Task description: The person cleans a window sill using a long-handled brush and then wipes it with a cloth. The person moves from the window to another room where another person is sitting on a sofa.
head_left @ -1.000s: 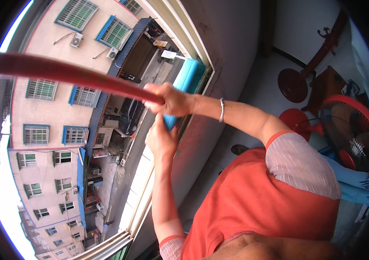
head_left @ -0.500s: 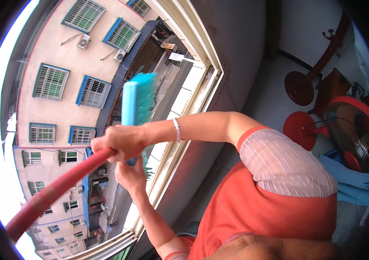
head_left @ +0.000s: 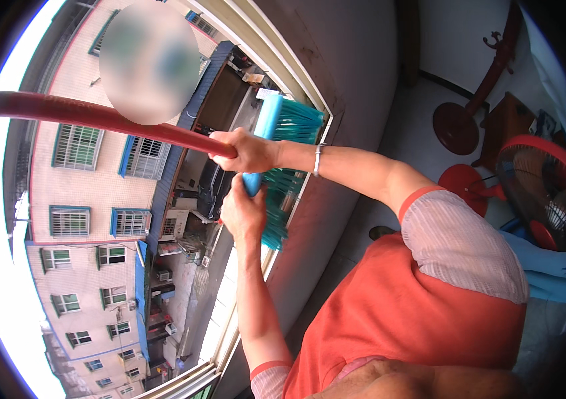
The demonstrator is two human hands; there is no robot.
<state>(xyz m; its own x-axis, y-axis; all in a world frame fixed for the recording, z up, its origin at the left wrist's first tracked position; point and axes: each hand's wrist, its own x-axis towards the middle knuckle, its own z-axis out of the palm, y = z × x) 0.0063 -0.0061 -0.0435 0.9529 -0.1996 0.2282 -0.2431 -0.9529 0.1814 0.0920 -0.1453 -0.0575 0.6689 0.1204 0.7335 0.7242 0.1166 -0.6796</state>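
Observation:
I hold a broom with both hands at the open window. Its red handle reaches out to the left, in front of the building outside. My right hand, a pale band on its wrist, is closed round the broom where the handle meets the blue head. Just below it, my left hand grips the lower part of the head, fingers partly hidden. Teal bristles point right and overlap the pale window frame; whether they press on it I cannot tell.
Beyond the window stand a tiled building with barred windows, and a street far below. A blurred patch covers part of it. Indoors at right are a fan with a red rim, a round red base and a dark red stand.
The broom head has moved right, towards the window frame, with both hands on it. Its handle has swung from pointing down-left to pointing up-left.

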